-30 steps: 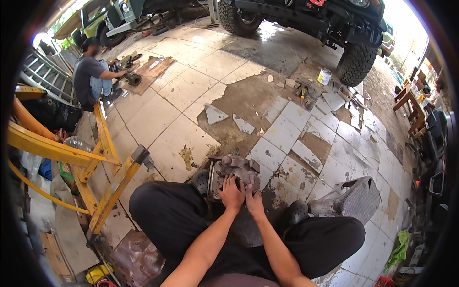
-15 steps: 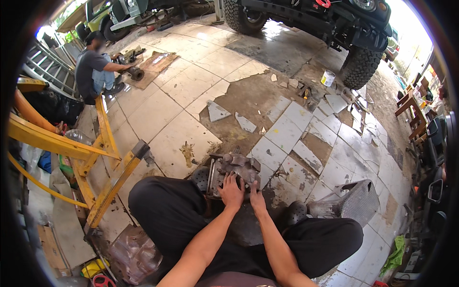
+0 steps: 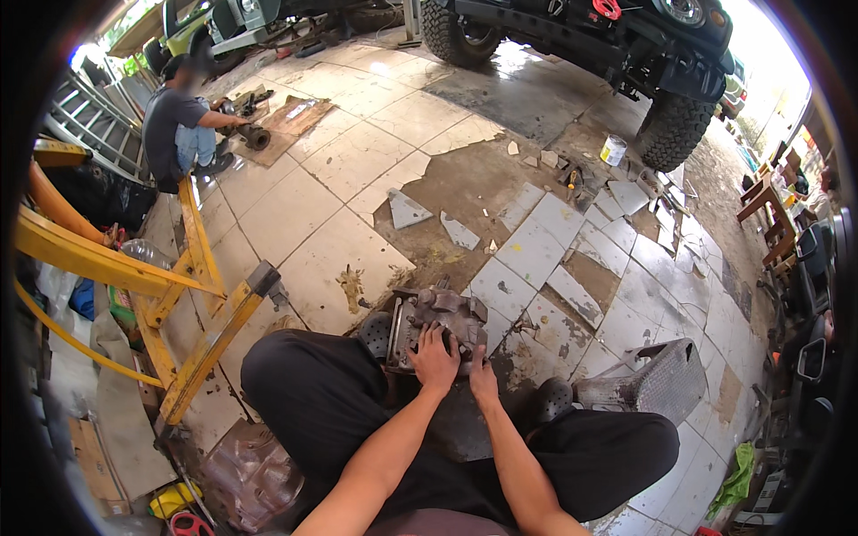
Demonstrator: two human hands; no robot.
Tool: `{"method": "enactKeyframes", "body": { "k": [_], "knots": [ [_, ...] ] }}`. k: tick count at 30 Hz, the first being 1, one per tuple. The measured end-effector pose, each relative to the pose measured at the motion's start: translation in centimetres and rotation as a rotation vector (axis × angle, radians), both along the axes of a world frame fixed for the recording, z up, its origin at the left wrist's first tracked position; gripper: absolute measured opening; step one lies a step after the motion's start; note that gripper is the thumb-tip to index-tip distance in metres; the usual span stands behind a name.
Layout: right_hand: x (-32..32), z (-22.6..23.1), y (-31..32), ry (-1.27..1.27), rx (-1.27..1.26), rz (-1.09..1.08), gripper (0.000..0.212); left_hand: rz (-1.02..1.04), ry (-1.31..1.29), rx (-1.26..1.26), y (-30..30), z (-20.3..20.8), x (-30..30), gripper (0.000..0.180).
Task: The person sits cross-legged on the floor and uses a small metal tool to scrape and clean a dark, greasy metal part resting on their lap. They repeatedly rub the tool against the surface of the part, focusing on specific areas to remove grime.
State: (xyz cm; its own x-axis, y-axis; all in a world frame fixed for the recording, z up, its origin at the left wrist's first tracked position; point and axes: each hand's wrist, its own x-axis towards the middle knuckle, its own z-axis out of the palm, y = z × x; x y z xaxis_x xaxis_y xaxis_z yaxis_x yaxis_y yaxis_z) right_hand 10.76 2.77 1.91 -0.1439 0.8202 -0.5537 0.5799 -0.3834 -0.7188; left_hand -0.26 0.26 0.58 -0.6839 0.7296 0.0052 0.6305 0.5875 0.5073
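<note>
Left hand [image 3: 434, 364] spread atop, right hand [image 3: 483, 379] shifted outward, grip unclear: blocky brown metal housing [image 3: 454, 310] is apparently steadied.

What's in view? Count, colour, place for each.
Metal housing: 1, brownish grey, under hands
Metal casting: 1, brown, lower left
Metal frame: 1, yellow, left
Stool-like piece: 1, grey, right
Can: 1, whitish, upper right
Broken tiles: several, pale, centre-right
Vehicles: several, mainly dark, top
Co-worker: 1, dark shirt, upper left
Cloth: 1, green, lower right
Clutter: many, mixed, both sides
Legs: 2, black trousers, bottom
Left hand: 1, bare, on housing
Right hand: 1, bare, at housing's edge
</note>
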Motion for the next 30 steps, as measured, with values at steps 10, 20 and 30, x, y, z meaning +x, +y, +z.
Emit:
{"method": "enactKeyframes", "body": {
  "k": [10,20,30],
  "knots": [
    [0.2,-1.0,1.8,0.062,-0.167,-0.061,0.106,-0.002,0.01,0.036,0.0,0.0,0.3,0.04],
    [-0.2,-1.8,1.9,0.034,-0.16,0.014,0.109,0.005,0.053,0.056,-0.4,-0.4,0.1,0.038],
    [-0.1,-0.1,1.2,0.069,-0.2,0.031,0.106,0.018,0.037,0.047,-0.3,-0.7,0.0,0.038]
  ]
}}
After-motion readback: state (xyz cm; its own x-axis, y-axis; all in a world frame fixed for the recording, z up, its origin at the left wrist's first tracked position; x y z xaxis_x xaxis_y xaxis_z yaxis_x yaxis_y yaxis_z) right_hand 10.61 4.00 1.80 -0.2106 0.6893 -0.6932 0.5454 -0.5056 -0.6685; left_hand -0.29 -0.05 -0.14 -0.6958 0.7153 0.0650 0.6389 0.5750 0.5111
